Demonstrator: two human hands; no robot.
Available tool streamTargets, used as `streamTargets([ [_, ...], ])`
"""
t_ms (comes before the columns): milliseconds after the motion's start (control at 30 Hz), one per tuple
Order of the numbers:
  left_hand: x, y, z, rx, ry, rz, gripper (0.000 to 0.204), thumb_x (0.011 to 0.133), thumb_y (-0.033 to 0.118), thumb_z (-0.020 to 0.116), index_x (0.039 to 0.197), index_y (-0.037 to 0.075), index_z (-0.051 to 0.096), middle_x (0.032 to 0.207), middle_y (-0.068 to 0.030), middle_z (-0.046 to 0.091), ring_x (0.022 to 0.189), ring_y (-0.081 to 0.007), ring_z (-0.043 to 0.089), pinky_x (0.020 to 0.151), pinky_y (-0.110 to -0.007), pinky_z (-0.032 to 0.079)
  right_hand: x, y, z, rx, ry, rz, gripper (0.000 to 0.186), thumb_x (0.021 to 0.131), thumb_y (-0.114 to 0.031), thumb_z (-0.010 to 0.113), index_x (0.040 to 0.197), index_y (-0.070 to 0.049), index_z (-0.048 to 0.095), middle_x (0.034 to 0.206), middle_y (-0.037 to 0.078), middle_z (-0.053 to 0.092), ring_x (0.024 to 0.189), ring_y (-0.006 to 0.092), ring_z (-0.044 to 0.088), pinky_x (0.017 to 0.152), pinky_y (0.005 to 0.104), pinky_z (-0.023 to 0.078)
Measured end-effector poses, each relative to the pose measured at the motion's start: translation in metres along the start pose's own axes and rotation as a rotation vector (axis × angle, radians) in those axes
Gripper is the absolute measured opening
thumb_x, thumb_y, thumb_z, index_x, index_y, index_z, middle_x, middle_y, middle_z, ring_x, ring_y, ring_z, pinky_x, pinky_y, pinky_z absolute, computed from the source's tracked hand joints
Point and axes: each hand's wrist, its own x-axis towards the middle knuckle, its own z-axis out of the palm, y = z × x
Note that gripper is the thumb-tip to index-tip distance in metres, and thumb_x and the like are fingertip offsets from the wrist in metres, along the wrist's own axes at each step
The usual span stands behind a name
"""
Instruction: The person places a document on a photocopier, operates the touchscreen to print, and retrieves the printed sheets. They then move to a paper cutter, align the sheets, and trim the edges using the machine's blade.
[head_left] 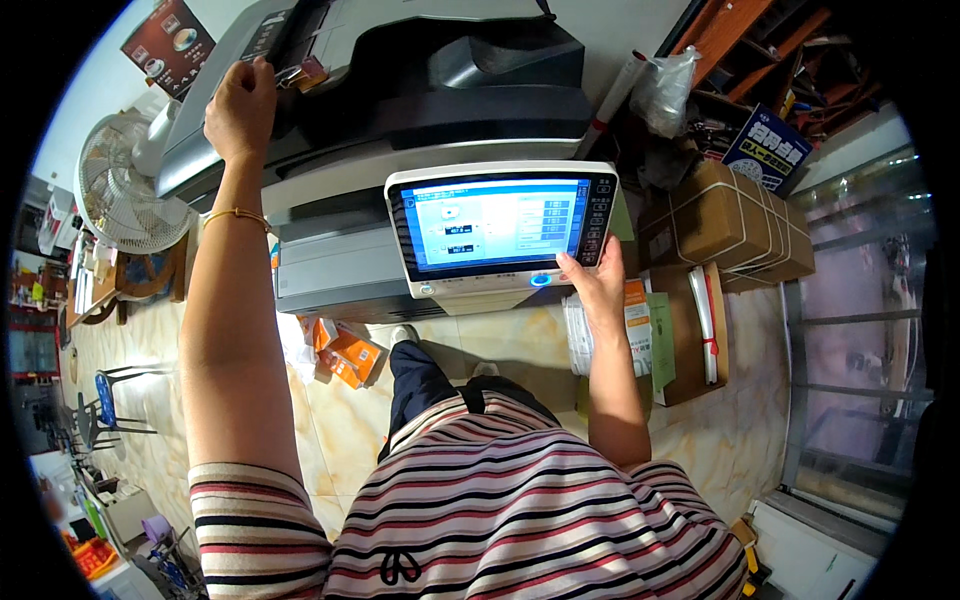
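My left hand (240, 110) is raised at the upper left of a large grey-and-black office machine (350, 260), its fingers curled closed beside the dark top edge; what they grip is hidden. Just right of those fingers is a small wooden-and-metal piece (305, 75). My right hand (600, 285) grips the lower right corner of a white-framed touchscreen panel (480, 220) on the machine's front, thumb at the screen's bottom edge and fingers mostly behind it. The lit screen shows a pale blue interface.
A standing fan (125, 190) is at left. Cardboard boxes (735, 225), paper stacks (590, 345) and dark wooden shelving (770, 60) are at right. Orange packets (350, 355) lie by my feet on the tiled floor (720, 430). Stools (100, 405) stand farther left.
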Motion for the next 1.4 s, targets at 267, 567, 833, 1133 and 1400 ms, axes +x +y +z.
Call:
streamTargets([
  [267,-0.001,0.002,0.000,0.021,0.025,0.023,0.043,0.089,0.048,0.053,0.075,0.008,0.060,0.068,-0.0101,0.064,0.067,-0.0323,0.064,0.063,-0.040,0.050,-0.001,0.008,-0.006,0.017,-0.042,-0.054,0.064,0.075,0.000,0.066,0.132,0.004,0.036,0.114,0.009,0.055,0.103,0.0162,0.055,0.094,0.0317,0.044],
  [567,0.000,-0.002,0.002,0.037,0.041,0.035,0.043,0.089,0.048,0.054,0.076,0.008,0.061,0.070,-0.0101,0.065,0.069,-0.0327,0.065,0.063,-0.040,0.050,-0.002,0.002,-0.002,0.086,-0.034,-0.028,0.061,0.077,-0.005,0.067,0.130,0.003,0.037,0.113,0.008,0.056,0.101,0.0137,0.055,0.092,0.0307,0.044],
  [833,0.002,-0.005,0.004,-0.017,0.034,0.047,0.041,0.089,0.047,0.055,0.076,0.009,0.061,0.070,-0.0099,0.066,0.068,-0.0332,0.065,0.063,-0.040,0.050,-0.003,-0.007,0.010,0.062,0.045,0.030,0.055,0.079,-0.006,0.069,0.125,0.001,0.039,0.111,0.008,0.057,0.101,0.0140,0.055,0.092,0.0313,0.045],
  [1133,-0.002,0.003,-0.001,-0.086,0.038,0.058,0.039,0.088,0.045,0.057,0.074,0.009,0.058,0.066,-0.0098,0.063,0.066,-0.0333,0.064,0.060,-0.041,0.049,-0.008,-0.007,0.006,0.078,-0.046,-0.032,0.063,0.076,0.002,0.059,0.133,-0.003,0.034,0.126,0.009,0.050,0.115,0.0168,0.049,0.103,0.0335,0.035],
  [1400,-0.001,0.000,-0.003,-0.120,-0.005,0.095,0.034,0.087,0.037,0.059,0.070,0.008,0.051,0.061,-0.0109,0.059,0.062,-0.0341,0.061,0.056,-0.042,0.046,-0.013,-0.014,0.010,0.042,-0.026,-0.007,0.059,0.076,-0.001,0.059,0.130,-0.004,0.035,0.123,0.009,0.051,0.115,0.0177,0.048,0.103,0.0360,0.035],
])
